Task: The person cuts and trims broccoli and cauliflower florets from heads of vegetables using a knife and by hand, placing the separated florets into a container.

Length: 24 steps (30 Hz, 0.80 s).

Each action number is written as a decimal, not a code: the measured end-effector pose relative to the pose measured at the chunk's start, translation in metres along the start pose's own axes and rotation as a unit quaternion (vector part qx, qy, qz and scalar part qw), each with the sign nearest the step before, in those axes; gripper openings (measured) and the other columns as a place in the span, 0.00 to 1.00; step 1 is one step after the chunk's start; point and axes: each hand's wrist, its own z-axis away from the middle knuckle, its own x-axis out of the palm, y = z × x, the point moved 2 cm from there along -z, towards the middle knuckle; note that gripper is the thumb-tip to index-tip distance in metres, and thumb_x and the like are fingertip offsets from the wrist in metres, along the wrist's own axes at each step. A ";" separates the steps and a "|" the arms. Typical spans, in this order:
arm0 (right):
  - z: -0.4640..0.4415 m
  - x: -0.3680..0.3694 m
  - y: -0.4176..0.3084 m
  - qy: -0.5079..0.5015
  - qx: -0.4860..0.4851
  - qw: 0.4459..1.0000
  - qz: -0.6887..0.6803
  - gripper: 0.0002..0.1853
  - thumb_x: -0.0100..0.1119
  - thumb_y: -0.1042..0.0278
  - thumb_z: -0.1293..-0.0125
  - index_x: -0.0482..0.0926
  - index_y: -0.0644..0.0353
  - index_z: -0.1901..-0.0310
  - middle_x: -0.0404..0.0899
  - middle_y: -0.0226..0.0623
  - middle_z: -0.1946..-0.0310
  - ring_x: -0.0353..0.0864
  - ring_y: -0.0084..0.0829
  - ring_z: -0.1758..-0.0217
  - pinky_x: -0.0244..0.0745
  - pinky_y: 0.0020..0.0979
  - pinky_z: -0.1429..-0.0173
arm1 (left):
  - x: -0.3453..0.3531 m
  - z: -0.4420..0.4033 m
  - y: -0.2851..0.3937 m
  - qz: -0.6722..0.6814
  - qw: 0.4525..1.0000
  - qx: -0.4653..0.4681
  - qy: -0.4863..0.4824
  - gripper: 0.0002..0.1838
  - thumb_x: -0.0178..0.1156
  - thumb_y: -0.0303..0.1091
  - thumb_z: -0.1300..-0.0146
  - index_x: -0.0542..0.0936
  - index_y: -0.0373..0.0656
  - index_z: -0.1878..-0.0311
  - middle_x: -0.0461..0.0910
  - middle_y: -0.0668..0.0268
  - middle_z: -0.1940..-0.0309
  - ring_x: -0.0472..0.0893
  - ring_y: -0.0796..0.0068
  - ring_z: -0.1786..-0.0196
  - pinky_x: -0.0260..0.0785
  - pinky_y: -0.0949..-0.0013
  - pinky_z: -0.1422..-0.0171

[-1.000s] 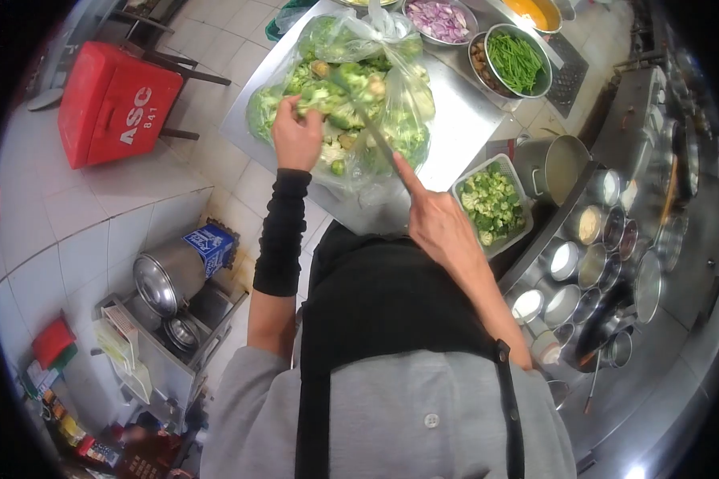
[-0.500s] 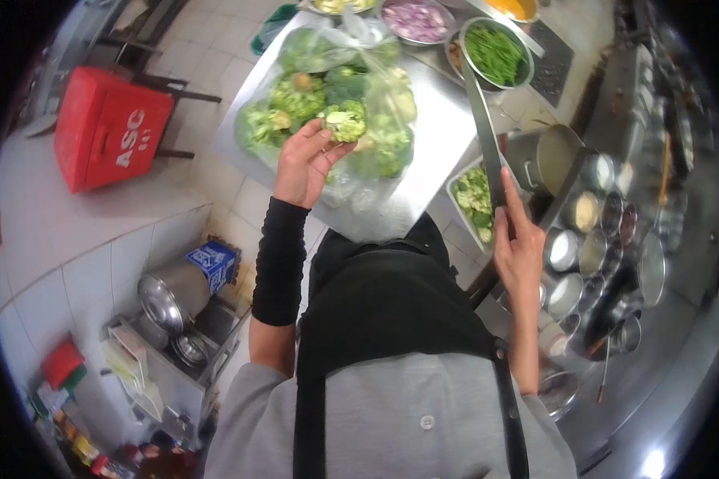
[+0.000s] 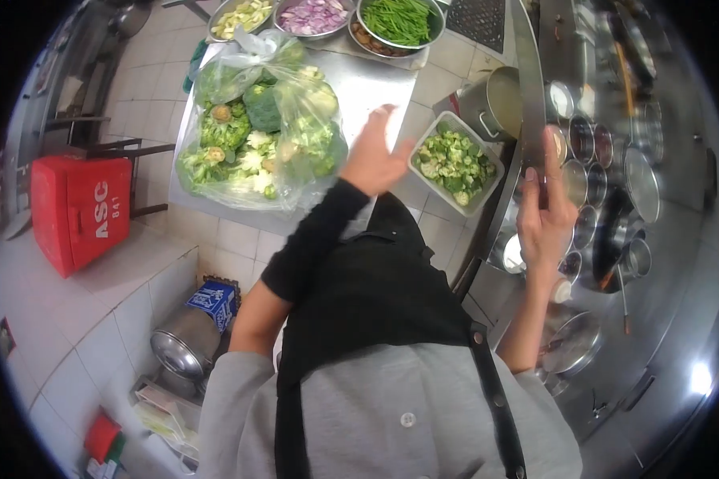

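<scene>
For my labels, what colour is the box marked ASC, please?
The box is red; see head view.

Bare strip on my steel tbl btwn veg bag & basket; bowls block far end, pot just past basket, my knife in the way on R.

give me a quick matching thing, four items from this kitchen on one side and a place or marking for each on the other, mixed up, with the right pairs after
Column 1
1. knife
2. red box
3. broccoli heads
4. cut florets

Column 2
A. inside a clear plastic bag
B. marked with white letters
C. in a pale basket
D. held in the right hand

Right pairs: 1-D, 2-B, 3-A, 4-C
</scene>
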 end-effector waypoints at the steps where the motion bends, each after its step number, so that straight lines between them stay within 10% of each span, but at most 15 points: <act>1: 0.008 -0.001 0.004 -0.012 0.056 0.998 0.008 0.36 0.58 0.80 0.22 0.72 0.40 0.16 0.92 0.49 0.51 0.70 0.25 0.72 0.75 0.29 0.60 | -0.028 -0.003 -0.008 -0.109 0.991 0.054 0.060 0.38 0.71 0.39 0.28 0.70 0.37 0.20 0.70 0.45 0.22 0.68 0.44 0.17 0.57 0.48 0.12; 2: 0.013 0.000 0.009 -0.013 0.078 0.997 0.007 0.36 0.58 0.80 0.22 0.72 0.40 0.16 0.91 0.49 0.53 0.69 0.25 0.73 0.74 0.29 0.61 | -0.051 -0.002 -0.034 -0.304 0.933 0.078 0.177 0.39 0.70 0.34 0.31 0.68 0.37 0.19 0.69 0.43 0.22 0.64 0.43 0.16 0.52 0.44 0.10; 6: 0.024 0.015 0.030 -0.017 0.106 0.994 -0.023 0.36 0.58 0.79 0.21 0.72 0.38 0.16 0.91 0.46 0.52 0.65 0.27 0.75 0.71 0.29 0.64 | -0.174 -0.006 -0.071 -0.407 0.859 -0.031 0.309 0.37 0.69 0.29 0.33 0.72 0.38 0.20 0.73 0.45 0.28 0.71 0.46 0.25 0.57 0.45 0.15; 9: 0.019 0.026 0.018 -0.063 0.109 0.991 -0.035 0.36 0.58 0.79 0.21 0.71 0.38 0.16 0.91 0.48 0.42 0.72 0.27 0.74 0.75 0.29 0.61 | -0.209 -0.001 -0.108 -0.358 0.925 -0.060 0.112 0.36 0.66 0.27 0.32 0.71 0.37 0.20 0.77 0.50 0.34 0.74 0.51 0.30 0.64 0.44 0.21; 13: 0.007 0.043 -0.001 -0.078 0.053 0.994 -0.056 0.36 0.58 0.79 0.22 0.71 0.39 0.16 0.89 0.50 0.36 0.81 0.30 0.71 0.79 0.31 0.56 | -0.199 0.004 -0.116 -0.220 0.960 -0.083 0.149 0.33 0.68 0.25 0.32 0.75 0.45 0.23 0.78 0.53 0.40 0.80 0.57 0.39 0.79 0.60 0.40; 24: 0.017 0.086 -0.046 -0.199 0.009 0.974 -0.105 0.38 0.58 0.79 0.22 0.66 0.42 0.13 0.90 0.58 0.47 0.93 0.52 0.57 0.84 0.41 0.47 | -0.189 -0.011 -0.112 -0.165 0.952 -0.112 0.234 0.35 0.81 0.51 0.35 0.78 0.33 0.38 0.77 0.52 0.29 0.82 0.54 0.34 0.77 0.55 0.29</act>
